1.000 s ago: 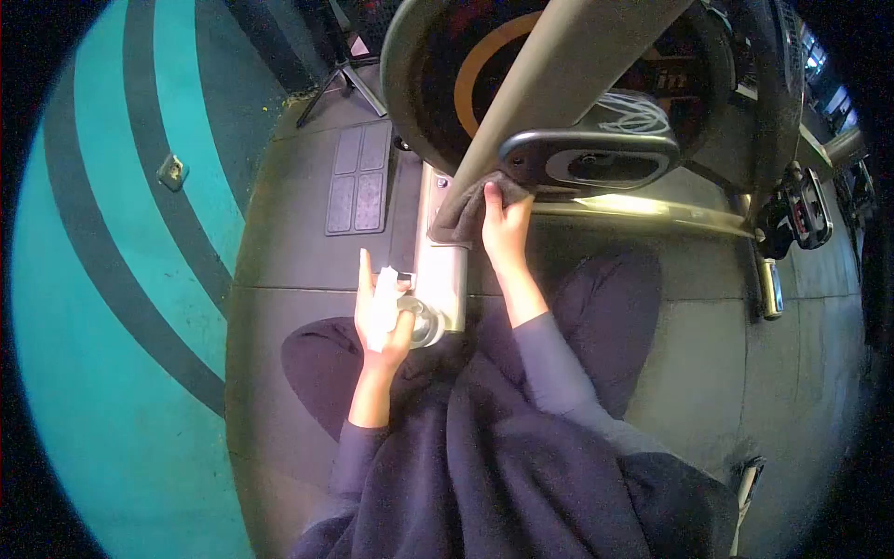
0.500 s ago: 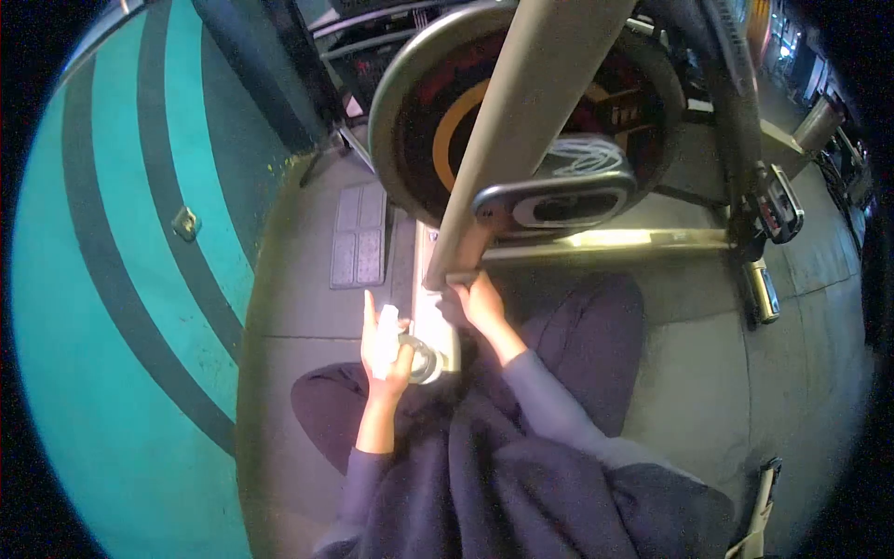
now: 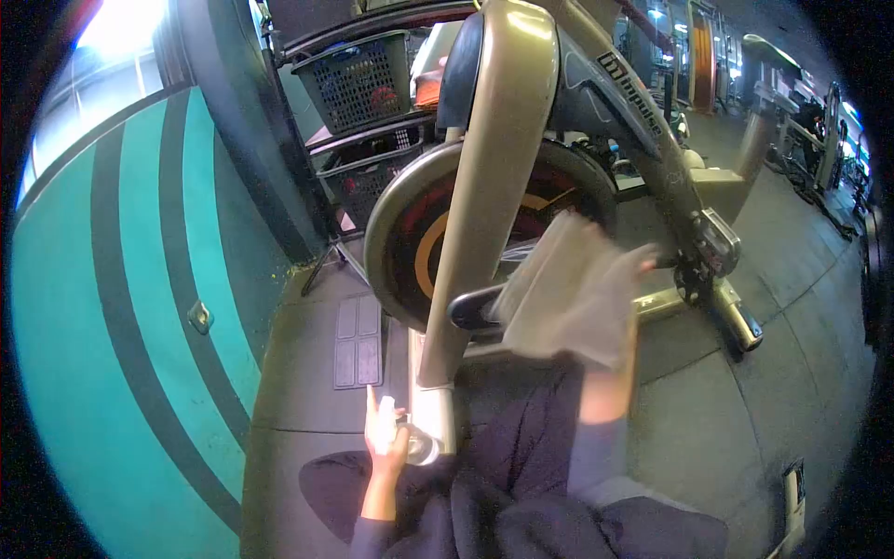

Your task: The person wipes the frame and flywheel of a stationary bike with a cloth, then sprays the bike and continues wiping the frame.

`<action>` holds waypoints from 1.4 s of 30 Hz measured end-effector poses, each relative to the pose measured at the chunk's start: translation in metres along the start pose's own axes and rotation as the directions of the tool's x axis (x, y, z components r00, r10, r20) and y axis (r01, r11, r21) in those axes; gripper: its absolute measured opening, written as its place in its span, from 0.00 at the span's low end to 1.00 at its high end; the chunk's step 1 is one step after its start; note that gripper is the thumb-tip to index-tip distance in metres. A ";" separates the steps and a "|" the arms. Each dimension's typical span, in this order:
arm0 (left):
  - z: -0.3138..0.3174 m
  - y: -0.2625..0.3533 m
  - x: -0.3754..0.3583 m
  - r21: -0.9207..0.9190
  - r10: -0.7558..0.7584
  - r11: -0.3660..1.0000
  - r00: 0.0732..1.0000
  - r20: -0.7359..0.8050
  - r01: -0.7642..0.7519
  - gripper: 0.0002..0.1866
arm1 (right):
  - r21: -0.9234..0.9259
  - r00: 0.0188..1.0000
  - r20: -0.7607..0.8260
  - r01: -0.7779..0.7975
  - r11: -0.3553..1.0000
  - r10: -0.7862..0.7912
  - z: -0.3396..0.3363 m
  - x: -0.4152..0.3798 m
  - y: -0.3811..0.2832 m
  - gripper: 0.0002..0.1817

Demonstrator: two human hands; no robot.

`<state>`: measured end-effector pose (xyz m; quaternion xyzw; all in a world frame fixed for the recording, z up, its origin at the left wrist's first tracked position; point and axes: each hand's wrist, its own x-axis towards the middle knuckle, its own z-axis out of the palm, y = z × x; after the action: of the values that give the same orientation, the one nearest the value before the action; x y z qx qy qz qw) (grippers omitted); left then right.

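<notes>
My left hand point(image 3: 385, 438) is wrapped round a spray bottle point(image 3: 421, 447) with a white head and a clear body, its index finger stretched out. The bottle is beside the light base of an exercise bike frame point(image 3: 494, 158). A greyish cloth point(image 3: 573, 293), blurred by motion, is in my right hand point(image 3: 643, 268), which it mostly covers. The cloth hangs in front of the pedal point(image 3: 477, 307) and the lower part of the round flywheel point(image 3: 396, 242).
Dark baskets point(image 3: 354, 86) stand on a rack behind the bike. A grey mat with panels point(image 3: 358, 343) lies on the floor near the teal striped wall point(image 3: 70, 317). The bike's rear foot point(image 3: 738, 317) is at the right.
My right hand has moved from the lower end of the frame up and right, and the cloth now shows spread out. The view has tilted up. My left hand still holds the bottle.
</notes>
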<state>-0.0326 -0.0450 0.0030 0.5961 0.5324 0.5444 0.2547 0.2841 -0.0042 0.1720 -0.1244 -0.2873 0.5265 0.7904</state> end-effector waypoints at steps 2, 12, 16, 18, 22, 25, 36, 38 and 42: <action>0.000 0.005 -0.001 -0.010 -0.021 1.000 1.000 0.004 0.021 0.47 | -0.048 0.944 0.063 0.326 0.944 -0.323 0.024 0.017 -0.040 0.45; 0.003 0.000 -0.001 -0.027 0.033 0.999 0.999 -0.013 -0.033 0.46 | -0.477 0.045 0.818 0.611 -0.632 -0.573 0.159 0.156 -0.024 0.36; 0.000 -0.021 -0.001 0.078 0.112 0.991 0.994 0.005 -0.112 0.47 | -0.574 0.200 0.797 0.545 -0.611 -0.570 0.119 0.137 0.022 0.44; 0.002 -0.020 0.002 0.063 0.089 0.994 0.996 0.015 -0.089 0.47 | -0.615 0.279 0.775 0.543 -0.572 -0.567 0.097 0.119 0.048 0.44; 0.006 -0.011 0.005 -0.019 0.022 1.000 0.999 0.031 -0.021 0.47 | -0.635 0.452 0.772 0.532 -0.560 -0.447 0.053 0.077 0.102 0.40; 0.006 -0.012 0.007 0.024 0.015 1.000 0.999 0.051 -0.017 0.47 | -0.665 0.586 0.734 0.522 -0.534 -0.343 0.027 0.045 0.131 0.38; 0.003 -0.009 0.003 -0.011 -0.003 1.000 0.999 0.040 0.003 0.47 | -0.681 0.468 0.731 0.453 -0.575 -0.497 0.068 0.080 0.100 0.34; 0.003 -0.009 0.003 0.012 -0.018 1.000 0.999 0.041 0.017 0.48 | -0.687 0.415 0.726 0.428 -0.587 -0.548 0.088 0.094 0.082 0.33; 0.004 -0.017 0.004 0.096 0.037 0.994 0.998 0.041 -0.041 0.48 | -0.668 0.367 0.744 0.407 -0.623 -0.558 0.099 0.102 0.069 0.34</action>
<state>-0.0360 -0.0352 -0.0111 0.6286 0.5413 0.5110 0.2251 0.2023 0.1065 0.2498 -0.4787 -0.5228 -0.4251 0.5629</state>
